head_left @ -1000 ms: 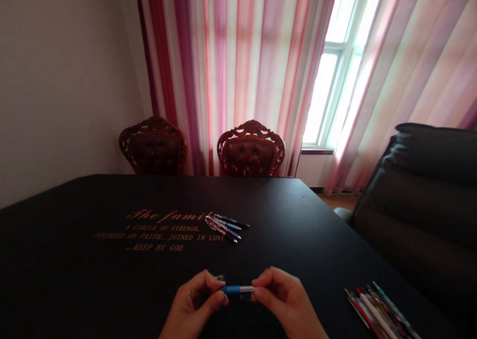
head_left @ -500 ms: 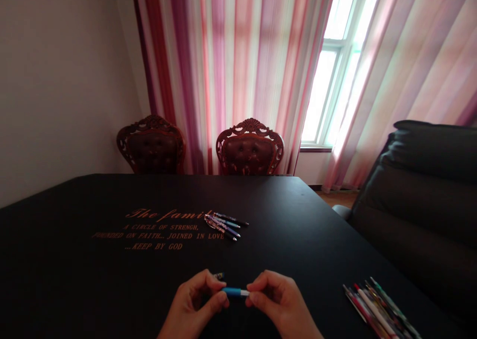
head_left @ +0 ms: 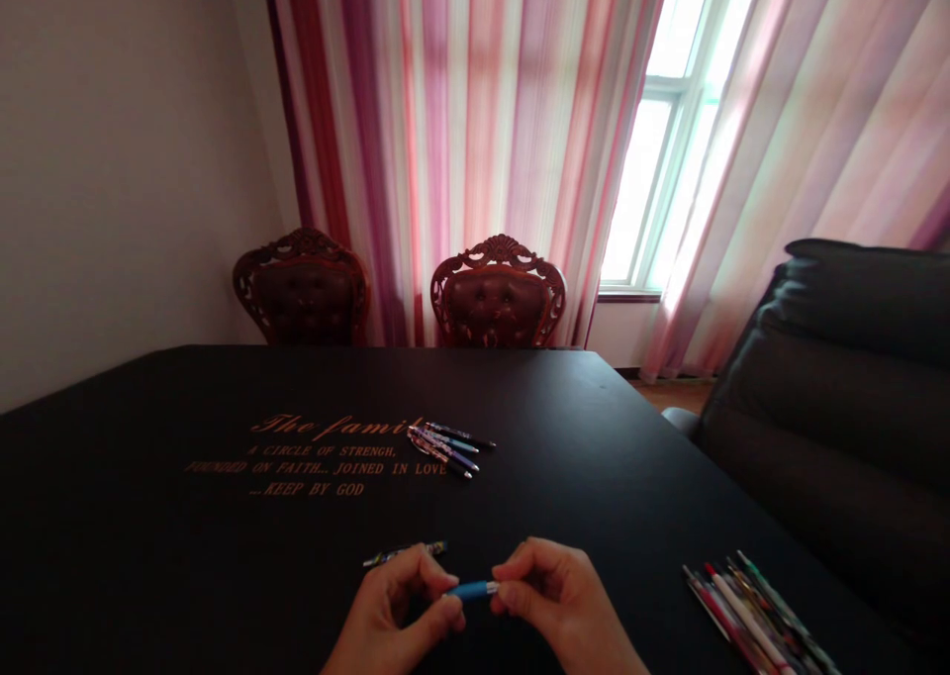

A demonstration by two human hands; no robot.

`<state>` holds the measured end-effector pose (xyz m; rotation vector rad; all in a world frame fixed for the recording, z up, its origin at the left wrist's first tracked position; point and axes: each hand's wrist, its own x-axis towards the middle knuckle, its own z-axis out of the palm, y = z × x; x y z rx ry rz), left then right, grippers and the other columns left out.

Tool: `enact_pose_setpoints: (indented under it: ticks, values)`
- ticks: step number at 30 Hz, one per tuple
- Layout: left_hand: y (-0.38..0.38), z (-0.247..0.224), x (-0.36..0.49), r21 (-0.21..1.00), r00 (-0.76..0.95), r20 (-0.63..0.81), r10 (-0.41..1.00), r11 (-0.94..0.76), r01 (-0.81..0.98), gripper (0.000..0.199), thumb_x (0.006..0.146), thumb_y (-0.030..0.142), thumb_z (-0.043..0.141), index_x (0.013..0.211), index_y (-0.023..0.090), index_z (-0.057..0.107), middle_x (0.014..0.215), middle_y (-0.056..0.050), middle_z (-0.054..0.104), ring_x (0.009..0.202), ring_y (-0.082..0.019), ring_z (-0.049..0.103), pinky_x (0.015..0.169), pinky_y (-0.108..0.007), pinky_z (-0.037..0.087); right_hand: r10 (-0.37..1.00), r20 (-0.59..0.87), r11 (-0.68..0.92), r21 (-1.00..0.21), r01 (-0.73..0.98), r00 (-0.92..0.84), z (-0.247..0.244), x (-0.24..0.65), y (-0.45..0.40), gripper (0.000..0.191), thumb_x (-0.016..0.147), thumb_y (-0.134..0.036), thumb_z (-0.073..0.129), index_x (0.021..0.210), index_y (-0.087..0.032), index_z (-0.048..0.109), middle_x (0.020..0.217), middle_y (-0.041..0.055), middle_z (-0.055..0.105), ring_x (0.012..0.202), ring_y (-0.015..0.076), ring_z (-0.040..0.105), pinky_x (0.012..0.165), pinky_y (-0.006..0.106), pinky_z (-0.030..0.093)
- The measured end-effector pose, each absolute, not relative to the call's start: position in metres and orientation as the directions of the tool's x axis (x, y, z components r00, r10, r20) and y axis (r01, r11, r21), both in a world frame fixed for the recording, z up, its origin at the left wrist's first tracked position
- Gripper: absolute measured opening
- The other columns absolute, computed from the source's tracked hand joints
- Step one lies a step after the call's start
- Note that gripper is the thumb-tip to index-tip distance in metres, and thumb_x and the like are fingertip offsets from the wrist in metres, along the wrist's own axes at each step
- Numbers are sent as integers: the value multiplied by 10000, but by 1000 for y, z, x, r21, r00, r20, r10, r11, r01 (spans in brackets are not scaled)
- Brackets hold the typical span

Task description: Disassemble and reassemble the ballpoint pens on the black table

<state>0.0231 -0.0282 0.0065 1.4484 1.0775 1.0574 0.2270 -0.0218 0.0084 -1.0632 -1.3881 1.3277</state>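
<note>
Far left: black surface (head_left: 148, 457) bearing gold lettering (head_left: 319, 454), with carved, button-tufted chair (head_left: 301, 294) beyond its far edge. Next, slim patterned pen (head_left: 405, 554) just beyond left hand (head_left: 390, 611) — grip closed on the blue end of blue pen (head_left: 471, 589), located between both hands, low over the surface's near part. Small cluster of pens (head_left: 445, 449) on the surface, well ahead, beside the lettering. Right hand (head_left: 560, 596): grip closed on the blue pen's silver tip end. Far right, bundle of multicoloured pens (head_left: 753, 611) on the surface — dark padded armchair (head_left: 838, 398) just past it.
</note>
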Motion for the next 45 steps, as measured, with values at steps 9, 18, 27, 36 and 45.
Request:
enact_pose_setpoints:
  ticks: [9, 18, 27, 36, 45]
  values:
    - [-28, -4, 22, 992, 240, 71, 968, -93, 83, 169, 747, 303, 733, 749, 175, 623, 728, -12, 684, 714, -177, 628, 676, -263, 455, 979, 20, 28, -999, 33, -204, 8, 223, -24, 291, 692, -435, 772, 733, -161, 683, 670, 40, 709, 679, 202, 658, 685, 302, 486]
    - [-30, 0, 24, 982, 265, 90, 960, -129, 137, 158, 755, 304, 713, 725, 181, 619, 695, -1, 668, 698, -173, 613, 673, -263, 444, 977, -6, -7, -1000, -3, -215, 4, 221, -24, 309, 651, -448, 800, 721, -167, 694, 689, 43, 714, 688, 219, 671, 695, 321, 496]
    - [-28, 0, 22, 880, 287, 194, 938, -296, 373, 149, 813, 347, 664, 858, 205, 648, 798, -17, 653, 779, -204, 614, 718, -285, 448, 959, 79, 147, -960, 240, -271, 9, 225, -24, 214, 768, -377, 713, 851, -179, 709, 791, 33, 681, 761, 196, 605, 707, 290, 451]
    - [-12, 10, -1, 437, 403, 302, 864, -501, 747, 197, 823, 112, 613, 919, 277, 660, 941, -3, 634, 886, -203, 576, 827, -345, 365, 982, 177, 187, -961, 205, -65, 15, 266, 5, 267, 844, -427, 619, 857, -165, 667, 751, 18, 643, 723, 176, 561, 652, 271, 407]
    - [-13, 9, 1, 437, 354, 331, 875, -474, 764, 138, 859, 133, 565, 844, 256, 627, 875, 17, 651, 824, -184, 590, 817, -337, 333, 977, 193, 207, -963, 174, -95, 18, 263, 1, 239, 816, -401, 654, 873, -169, 667, 764, 8, 607, 717, 163, 537, 656, 264, 406]
